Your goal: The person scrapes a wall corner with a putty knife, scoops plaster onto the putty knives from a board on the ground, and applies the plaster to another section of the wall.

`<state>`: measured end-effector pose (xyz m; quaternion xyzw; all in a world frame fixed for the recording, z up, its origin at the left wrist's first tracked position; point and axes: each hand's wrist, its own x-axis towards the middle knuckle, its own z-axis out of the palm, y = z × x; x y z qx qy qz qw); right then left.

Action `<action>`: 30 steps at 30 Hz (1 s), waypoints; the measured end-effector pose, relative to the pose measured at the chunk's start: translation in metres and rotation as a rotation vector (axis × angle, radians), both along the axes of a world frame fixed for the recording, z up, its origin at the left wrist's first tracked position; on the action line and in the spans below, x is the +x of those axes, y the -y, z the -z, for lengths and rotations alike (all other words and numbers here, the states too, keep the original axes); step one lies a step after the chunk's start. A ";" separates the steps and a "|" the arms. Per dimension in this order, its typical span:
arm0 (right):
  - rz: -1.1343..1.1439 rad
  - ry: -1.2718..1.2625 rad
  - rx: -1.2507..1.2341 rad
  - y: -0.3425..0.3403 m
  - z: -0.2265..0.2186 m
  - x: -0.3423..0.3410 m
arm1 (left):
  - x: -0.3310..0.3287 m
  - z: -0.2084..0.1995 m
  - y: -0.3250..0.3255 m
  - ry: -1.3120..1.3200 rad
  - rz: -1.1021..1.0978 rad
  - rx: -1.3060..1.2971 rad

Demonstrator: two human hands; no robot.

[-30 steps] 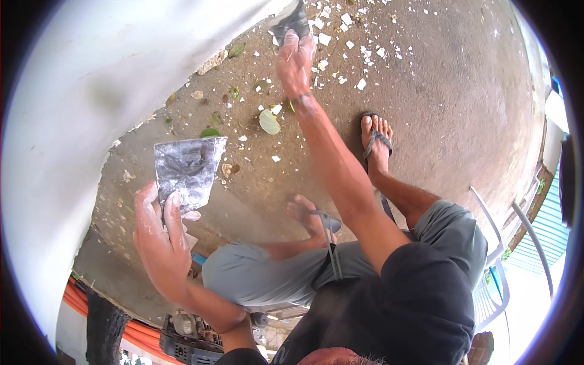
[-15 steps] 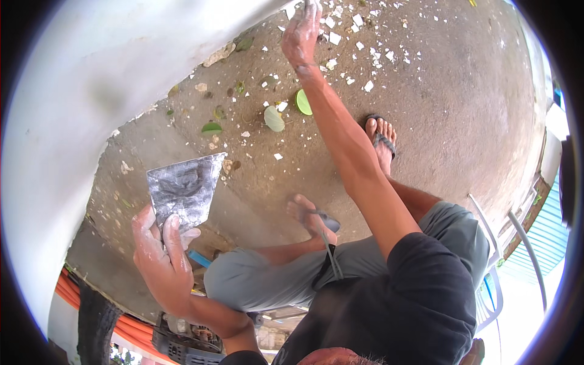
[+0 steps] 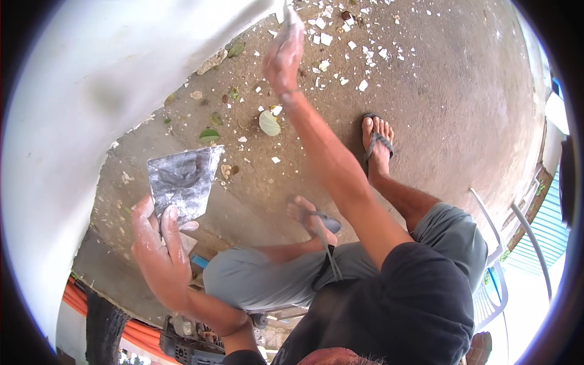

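My left hand [image 3: 163, 255], dusted with white, grips the lower end of a flat grey metal plate [image 3: 182, 182] between thumb and fingers. White paste or powder smears its face, around a darker patch. Stretched far forward, my right hand [image 3: 284, 58] is whitened too and meets the edge of a white wall [image 3: 140, 55]. Its fingers are pressed together around something pale at the top of the view. That thing is mostly hidden, and I cannot make out its kind.
White chips [image 3: 326, 39] and leaves [image 3: 269, 123] litter the concrete floor [image 3: 450, 103]. My sandalled foot [image 3: 378, 143] stands to the right. A pale chair [image 3: 486, 292] is at the right, orange tubing [image 3: 143, 337] and a dark post [image 3: 100, 325] at the lower left.
My right hand has shifted left along the wall's edge, and its forearm now covers the round green thing on the floor. The plate in my left hand has moved slightly.
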<state>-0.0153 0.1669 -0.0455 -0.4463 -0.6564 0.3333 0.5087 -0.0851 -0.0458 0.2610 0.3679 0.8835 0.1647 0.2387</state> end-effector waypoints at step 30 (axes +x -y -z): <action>-0.298 0.049 -0.097 0.079 -0.006 -0.048 | -0.007 0.002 0.007 0.021 0.030 0.056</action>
